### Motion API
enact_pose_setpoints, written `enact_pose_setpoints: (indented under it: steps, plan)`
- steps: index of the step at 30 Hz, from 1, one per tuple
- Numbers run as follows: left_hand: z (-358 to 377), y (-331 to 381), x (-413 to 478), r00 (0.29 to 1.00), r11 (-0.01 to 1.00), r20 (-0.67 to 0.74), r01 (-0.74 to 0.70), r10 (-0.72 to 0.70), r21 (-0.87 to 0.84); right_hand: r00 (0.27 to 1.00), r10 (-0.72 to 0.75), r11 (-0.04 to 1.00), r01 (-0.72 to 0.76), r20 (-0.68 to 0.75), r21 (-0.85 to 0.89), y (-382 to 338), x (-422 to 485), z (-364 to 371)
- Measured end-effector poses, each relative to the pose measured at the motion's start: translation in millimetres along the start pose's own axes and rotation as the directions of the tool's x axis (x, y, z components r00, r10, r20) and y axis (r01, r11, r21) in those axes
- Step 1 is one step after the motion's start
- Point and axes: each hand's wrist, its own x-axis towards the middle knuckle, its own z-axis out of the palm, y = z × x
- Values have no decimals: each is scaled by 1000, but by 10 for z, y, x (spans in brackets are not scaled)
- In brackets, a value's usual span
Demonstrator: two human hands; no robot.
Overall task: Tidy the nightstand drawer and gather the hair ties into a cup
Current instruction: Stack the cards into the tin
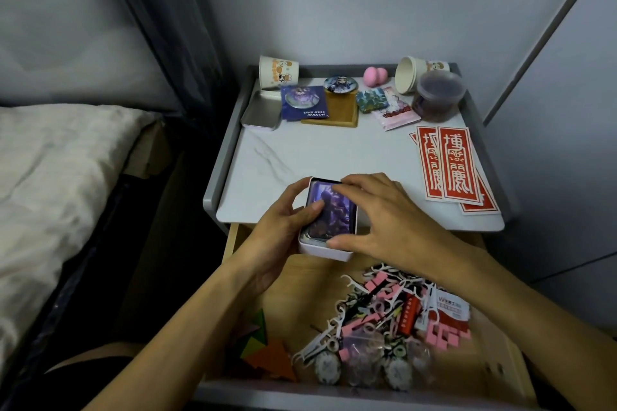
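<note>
A small white tin box (pixel 329 252) with purple picture cards (pixel 330 210) in it hovers over the nightstand's front edge. My left hand (pixel 283 220) grips the box from the left, thumb on the cards. My right hand (pixel 374 213) pinches the card stack from the right, fingers over its far edge and thumb at its near edge. Below, the open wooden drawer (pixel 300 280) holds a jumble (pixel 384 320) of floss picks, pink pieces and dark hair ties. Two paper cups lie on their sides at the back: one left (pixel 278 72), one right (pixel 417 73).
On the nightstand top (pixel 334 153) lie a silver tin lid (pixel 262 110), a blue card pack (pixel 304 102), a wooden coaster (pixel 339 112), a pink sponge (pixel 374 77), a dark plastic jar (pixel 437 95) and red paper strips (pixel 454 167). A bed (pixel 60 177) stands to the left.
</note>
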Motion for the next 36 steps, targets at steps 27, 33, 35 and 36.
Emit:
enact_pose_setpoints:
  steps: [27,33,35,36]
  plan:
    - [-12,-20,2,999,999,-52,5,-3,42,999,24,992,-29,37,123,-83,-28,117]
    - [-12,-41,8,998,1000,-71,2,-1,14,999,-2,998,4,-34,63,-91,-28,147]
    - [-17,-41,11,997,1000,-74,-2,3,5,999,-3,998,6,-34,70,-93,-25,151]
    - [-18,-40,11,997,1000,-77,-6,6,2,999,-1,997,3,-32,74,-95,-24,152]
